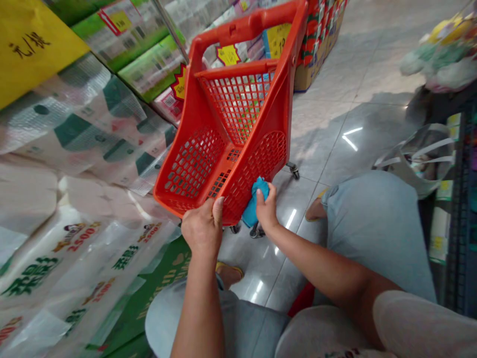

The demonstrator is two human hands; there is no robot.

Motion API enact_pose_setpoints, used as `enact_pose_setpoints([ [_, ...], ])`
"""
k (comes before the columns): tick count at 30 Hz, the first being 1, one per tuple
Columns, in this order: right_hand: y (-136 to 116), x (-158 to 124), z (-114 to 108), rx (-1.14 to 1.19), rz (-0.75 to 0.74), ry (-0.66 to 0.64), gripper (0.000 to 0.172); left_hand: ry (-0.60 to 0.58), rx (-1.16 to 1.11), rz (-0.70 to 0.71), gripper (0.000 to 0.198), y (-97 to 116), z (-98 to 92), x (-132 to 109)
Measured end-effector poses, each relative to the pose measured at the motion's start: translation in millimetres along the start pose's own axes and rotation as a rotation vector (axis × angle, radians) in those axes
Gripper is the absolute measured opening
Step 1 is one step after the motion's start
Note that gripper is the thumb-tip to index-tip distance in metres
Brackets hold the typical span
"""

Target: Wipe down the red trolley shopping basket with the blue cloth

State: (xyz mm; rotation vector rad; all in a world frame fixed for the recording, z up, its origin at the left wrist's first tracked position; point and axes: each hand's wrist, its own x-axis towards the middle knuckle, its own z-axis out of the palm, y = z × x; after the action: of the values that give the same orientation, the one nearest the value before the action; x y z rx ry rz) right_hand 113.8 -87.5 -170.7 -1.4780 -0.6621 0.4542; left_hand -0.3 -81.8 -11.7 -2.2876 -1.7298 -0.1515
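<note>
The fingers of the left hand [203, 228] curl over the lower rim of an orange-red plastic shopping basket [233, 134], thumb and fingertips closed firmly on the edge. The right hand [266, 206] is partly closed, its fingers pressed on a soft, crumpled teal-blue bundle [255, 201] that sits against the basket's perforated wall; what the bundle is cannot be told from here.

The basket is deep and tapered, with diamond-patterned mesh walls, a solid frame and a long, raised handle [246, 27]. It stands tilted between the person's knees in light blue-grey shorts [372, 228], with small black casters [293, 170] at its base on a glossy pale tile floor [328, 139].

To the left, a shelf display holds large plastic-wrapped packs of paper goods [74, 238] printed in green and red, with a yellow sign [32, 44] above them. Yellow price tags [228, 54] show behind the basket, beside a stack of cardboard cartons [313, 54]. On the right, a pale tote bag [413, 159] rests near a dark shelf rack [460, 214], and a bundle of plastic-wrapped goods [439, 54] sits above it.
</note>
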Motion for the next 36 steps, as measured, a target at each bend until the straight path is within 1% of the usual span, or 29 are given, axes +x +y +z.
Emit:
enact_pose_setpoints([
  [2,-15,12,-3,0.000,-0.007,0.052,0.039,0.017,-0.007,0.015,0.053,-4,0.0,-4],
  [3,-25,12,-5,0.003,-0.046,0.041,0.038,0.026,-0.013,0.023,0.053,-5,-0.2,-5],
  [4,-35,9,-9,0.007,-0.112,0.002,0.037,0.033,-0.020,0.031,0.053,-7,-0.4,-6],
  [6,-54,1,-16,0.009,-0.297,-0.135,0.032,0.048,-0.038,0.048,0.053,-12,-0.8,-8],
  [7,-60,1,-19,0.007,-0.369,-0.180,0.030,0.055,-0.047,0.058,0.053,-14,-0.9,-9],
  [8,-64,6,-21,0.005,-0.408,-0.190,0.029,0.060,-0.054,0.068,0.053,-16,-1.0,-10],
  [9,-65,16,-22,0.004,-0.413,-0.163,0.029,0.063,-0.060,0.076,0.053,-19,-1.1,-10],
  [13,-63,74,-21,-0.011,-0.294,0.099,0.037,0.074,-0.070,0.102,0.052,-25,-1.3,-11],
  [14,-64,82,-21,-0.019,-0.297,0.114,0.038,0.083,-0.073,0.109,0.052,-25,-1.4,-11],
  [15,-66,84,-22,-0.029,-0.314,0.097,0.038,0.092,-0.076,0.115,0.051,-26,-1.4,-10],
  [16,-69,81,-24,-0.041,-0.349,0.039,0.037,0.097,-0.080,0.119,0.051,-26,-1.6,-10],
  [17,-72,75,-27,-0.057,-0.397,-0.059,0.036,0.096,-0.082,0.119,0.051,-26,-1.7,-9],
  [20,-78,56,-37,-0.123,-0.533,-0.401,0.032,0.076,-0.087,0.103,0.048,-25,-2.7,-6],
  [21,-78,57,-39,-0.133,-0.561,-0.458,0.031,0.068,-0.089,0.095,0.048,-24,-3.1,-5],
  [22,-77,60,-39,-0.133,-0.574,-0.458,0.031,0.062,-0.092,0.087,0.048,-23,-3.3,-5],
  [23,-75,66,-39,-0.126,-0.571,-0.407,0.031,0.056,-0.094,0.080,0.048,-21,-3.4,-4],
  [25,-69,77,-36,-0.106,-0.537,-0.247,0.033,0.048,-0.094,0.071,0.048,-17,-2.9,-3],
  [26,-67,78,-34,-0.101,-0.524,-0.191,0.033,0.048,-0.091,0.066,0.048,-16,-2.3,-2],
  [27,-65,75,-33,-0.105,-0.522,-0.178,0.034,0.051,-0.088,0.061,0.048,-14,-1.7,-1],
  [28,-63,69,-32,-0.116,-0.539,-0.215,0.034,0.057,-0.086,0.055,0.048,-12,-1.0,-1],
  [31,-61,46,-32,-0.188,-0.656,-0.467,0.030,0.075,-0.101,0.047,0.047,-11,0.0,0],
  [32,-61,42,-33,-0.208,-0.679,-0.518,0.030,0.077,-0.114,0.053,0.047,-11,-0.3,0],
  [33,-62,42,-33,-0.213,-0.678,-0.526,0.029,0.075,-0.127,0.061,0.046,-11,-0.9,0],
  [34,-63,44,-34,-0.200,-0.654,-0.486,0.030,0.068,-0.142,0.073,0.046,-12,-1.8,0],
  [36,-66,50,-34,-0.152,-0.567,-0.349,0.032,0.050,-0.174,0.092,0.044,-12,-4.0,0],
])
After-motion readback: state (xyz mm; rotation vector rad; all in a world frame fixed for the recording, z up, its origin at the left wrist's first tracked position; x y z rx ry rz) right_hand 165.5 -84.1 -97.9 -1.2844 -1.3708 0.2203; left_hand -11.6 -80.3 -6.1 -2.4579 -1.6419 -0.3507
